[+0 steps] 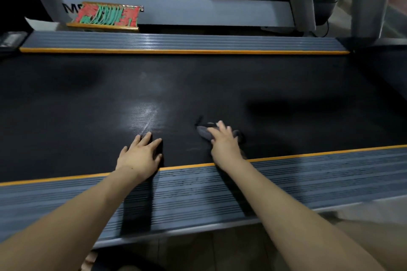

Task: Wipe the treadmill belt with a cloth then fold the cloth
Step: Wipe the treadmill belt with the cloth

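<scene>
The black treadmill belt point(198, 90) runs across the middle of the view, with a pale smear near its centre. A small dark grey cloth point(203, 131) lies bunched on the belt near the front edge. My right hand point(223, 141) presses down on the cloth, fingers spread over it, and covers most of it. My left hand point(141, 154) lies flat on the belt to the left of the cloth, fingers apart, holding nothing.
Ribbed grey side rails with orange trim border the belt at the near side point(220, 187) and far side point(176, 43). A second treadmill point(176, 9) stands behind, with a red and green object point(108, 15) leaning against it. A grey upright post point(367, 0) rises at the right.
</scene>
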A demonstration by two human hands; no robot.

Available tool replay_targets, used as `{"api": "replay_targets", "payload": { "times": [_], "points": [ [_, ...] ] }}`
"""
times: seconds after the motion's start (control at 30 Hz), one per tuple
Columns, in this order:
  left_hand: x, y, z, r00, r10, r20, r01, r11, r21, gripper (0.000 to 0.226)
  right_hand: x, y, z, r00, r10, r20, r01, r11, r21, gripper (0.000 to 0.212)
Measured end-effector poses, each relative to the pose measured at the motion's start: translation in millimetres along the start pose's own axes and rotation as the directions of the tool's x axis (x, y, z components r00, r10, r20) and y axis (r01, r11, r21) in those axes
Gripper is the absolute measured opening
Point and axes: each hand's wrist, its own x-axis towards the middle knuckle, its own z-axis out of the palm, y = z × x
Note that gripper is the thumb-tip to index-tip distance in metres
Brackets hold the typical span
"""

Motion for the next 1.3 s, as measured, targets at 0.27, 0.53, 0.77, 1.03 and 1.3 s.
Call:
{"api": "replay_targets", "payload": {
  "times": [0.27, 0.53, 0.77, 1.03, 1.3],
  "points": [
    [-0.6, -13.6, -4.1, 1.0, -0.001, 0.02, 0.001, 1.0, 0.009, 0.057, -11.3, -43.2, 26.7, 0.992, -0.122, 0.028, 0.117, 0.983, 0.139, 0.043],
    [2.7, -12.7, -2.8, 1.0, -0.005, -0.011, 0.004, 0.998, -0.062, 0.051, -14.2, -45.1, 26.6, 0.99, -0.137, 0.044, 0.132, 0.985, 0.107, 0.041],
    [-12.2, -10.9, 15.8, 0.983, -0.046, -0.18, 0.029, 0.995, -0.095, 0.051, -19.9, -45.8, 28.4, 0.981, -0.194, -0.024, 0.196, 0.976, 0.095, 0.033],
    [-11.4, -7.7, 16.7, 0.961, -0.079, -0.264, 0.057, 0.994, -0.09, 0.053, -18.7, -49.8, 25.2, 0.978, -0.206, 0.028, 0.202, 0.973, 0.11, 0.034],
    [-4.5, -12.1, 20.7, 0.965, -0.09, -0.245, 0.063, 0.991, -0.116, 0.052, -6.1, -49.5, 28.7, 0.98, -0.197, 0.037, 0.187, 0.966, 0.18, 0.033]
  ]
}}
